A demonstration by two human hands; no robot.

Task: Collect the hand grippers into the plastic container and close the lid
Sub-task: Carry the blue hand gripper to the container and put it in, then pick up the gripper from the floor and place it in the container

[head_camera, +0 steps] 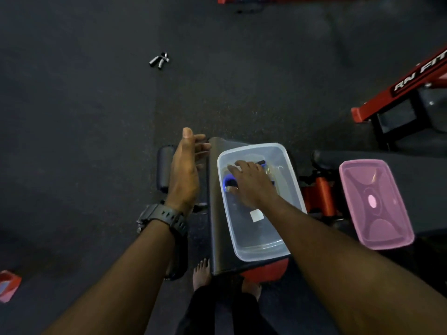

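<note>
Right hand down inside clear plastic container, grasping blue hand gripper | left hand released, hovering off tabletop left edge | risk: container tips off narrow black padded tabletop | black-handled hand gripper on floor, easily missed | pink translucent lid well apart, right.

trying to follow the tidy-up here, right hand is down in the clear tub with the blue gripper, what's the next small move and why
Probably let go and lift the right hand out of the clear container. The blue hand gripper already lies inside, under the hand. A black hand gripper is on the floor, away from the container, and the pink lid lies off to the side, so collecting comes before closing. The left hand hovers open and empty.
</note>
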